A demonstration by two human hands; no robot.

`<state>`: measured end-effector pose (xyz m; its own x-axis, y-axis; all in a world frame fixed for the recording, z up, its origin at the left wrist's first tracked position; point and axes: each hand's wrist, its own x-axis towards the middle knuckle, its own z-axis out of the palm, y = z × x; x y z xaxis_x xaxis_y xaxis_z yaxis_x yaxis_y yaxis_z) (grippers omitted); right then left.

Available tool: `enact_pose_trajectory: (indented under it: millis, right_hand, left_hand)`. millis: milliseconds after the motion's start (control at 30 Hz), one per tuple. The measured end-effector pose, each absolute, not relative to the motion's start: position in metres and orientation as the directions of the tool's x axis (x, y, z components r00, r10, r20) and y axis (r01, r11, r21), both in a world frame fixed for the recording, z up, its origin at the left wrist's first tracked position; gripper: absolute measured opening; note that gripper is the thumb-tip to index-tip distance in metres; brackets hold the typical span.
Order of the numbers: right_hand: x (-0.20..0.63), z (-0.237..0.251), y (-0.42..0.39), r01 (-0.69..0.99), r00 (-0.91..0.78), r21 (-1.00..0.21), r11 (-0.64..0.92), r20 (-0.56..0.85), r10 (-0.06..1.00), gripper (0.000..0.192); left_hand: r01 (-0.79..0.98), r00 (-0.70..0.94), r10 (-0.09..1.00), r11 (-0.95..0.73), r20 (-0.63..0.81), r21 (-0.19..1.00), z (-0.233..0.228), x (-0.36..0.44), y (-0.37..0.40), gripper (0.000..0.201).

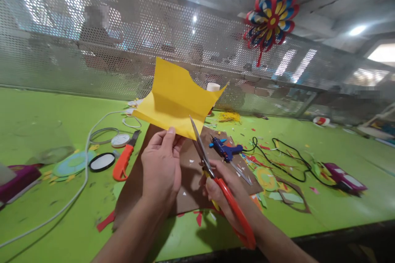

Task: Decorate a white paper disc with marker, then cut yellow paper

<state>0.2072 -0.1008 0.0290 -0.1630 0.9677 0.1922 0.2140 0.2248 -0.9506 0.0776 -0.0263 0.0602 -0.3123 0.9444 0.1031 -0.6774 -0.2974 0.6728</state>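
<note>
A sheet of yellow paper (175, 98) with a curved cut-out along its upper edge is pinched at its lower edge by my left hand (162, 164). My right hand (225, 189) grips a pair of scissors (233, 209) with red handles. Their blades point up and left, and the tips overlap the paper's lower right part; whether they are cutting into it I cannot tell. Below both hands lies a brown board (191, 176) scattered with small white scraps. On the board's right side rests a blue glue gun (226, 148).
An orange-handled cutter (123, 160) lies left of the board, beside a black-rimmed disc (102, 162). A white cable (84, 172) crosses the green table (77, 222). Paper scraps and a purple device (344, 177) are at right. Behind stands a perforated metal screen (138, 28).
</note>
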Motion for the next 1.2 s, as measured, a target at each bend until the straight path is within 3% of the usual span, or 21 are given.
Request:
enact_pose_trajectory:
  millis: [200, 400, 667, 1000, 1200]
  right_hand:
    - [0.207, 0.028, -0.102, 0.19, -0.16, -0.957, 0.221, 0.192, 0.968, 0.04]
    - [0.207, 0.027, -0.102, 0.187, -0.139, -0.958, 0.218, 0.194, 0.971, 0.051]
    - [0.211, 0.028, -0.103, 0.246, -0.167, -0.939, 0.239, 0.201, 0.965, 0.047]
    - [0.213, 0.019, -0.098, 0.202, -0.189, -0.942, 0.27, 0.233, 0.954, 0.045]
    - [0.213, 0.026, -0.1, 0.247, -0.189, -0.943, 0.225, 0.181, 0.965, 0.043]
  left_hand:
    - [-0.686, -0.31, 0.945, -0.297, 0.102, 0.664, 0.06, 0.077, -0.027, 0.014]
    - [-0.679, -0.301, 0.949, -0.284, 0.096, 0.677, 0.061, 0.077, -0.027, 0.013]
    - [-0.708, -0.322, 0.941, -0.309, 0.1, 0.635, 0.056, 0.079, -0.022, 0.015]
    - [-0.685, -0.285, 0.951, -0.287, 0.116, 0.669, 0.057, 0.078, -0.025, 0.011]
    - [-0.676, -0.282, 0.955, -0.268, 0.095, 0.687, 0.056, 0.076, -0.025, 0.011]
